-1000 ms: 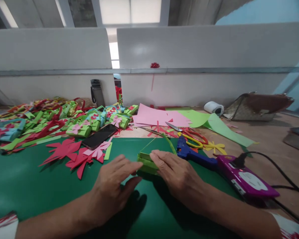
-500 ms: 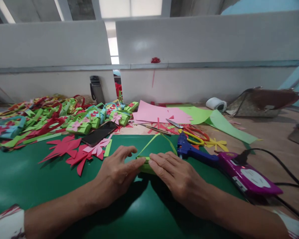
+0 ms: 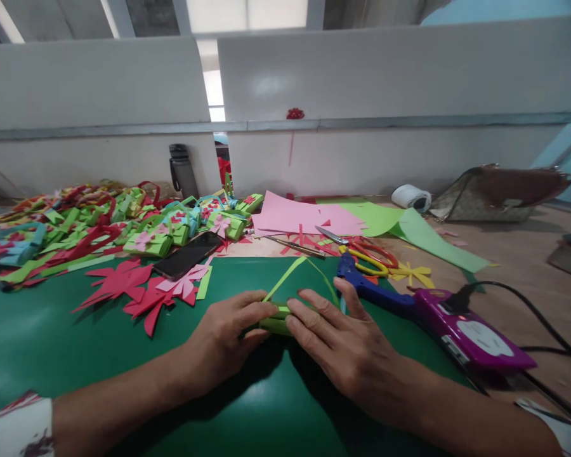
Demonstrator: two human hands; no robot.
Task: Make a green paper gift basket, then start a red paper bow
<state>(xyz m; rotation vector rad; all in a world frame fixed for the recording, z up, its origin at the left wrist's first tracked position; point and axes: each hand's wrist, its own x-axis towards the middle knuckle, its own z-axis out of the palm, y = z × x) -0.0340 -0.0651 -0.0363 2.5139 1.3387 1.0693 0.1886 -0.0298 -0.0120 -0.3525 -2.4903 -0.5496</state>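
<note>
A small green paper basket [image 3: 276, 318] with a thin looped handle lies on the green cutting mat [image 3: 76, 355]. My left hand [image 3: 223, 339] has its fingers curled and pinched on the basket's left end. My right hand [image 3: 342, 346] presses down on its right side with fingers stretched and spread. Most of the basket is hidden between the two hands.
A blue glue gun [image 3: 371, 289] and purple device [image 3: 471, 333] with a black cable lie right of my hands. Scissors [image 3: 361, 251], pink paper [image 3: 299, 219] and green paper [image 3: 419, 238] lie behind. Red paper flowers [image 3: 124, 285], a phone [image 3: 188, 254] and several finished baskets [image 3: 147, 241] sit left.
The basket has been pressed flatter against the mat. My left fingers have closed onto its left end, and my right fingers have spread out over it.
</note>
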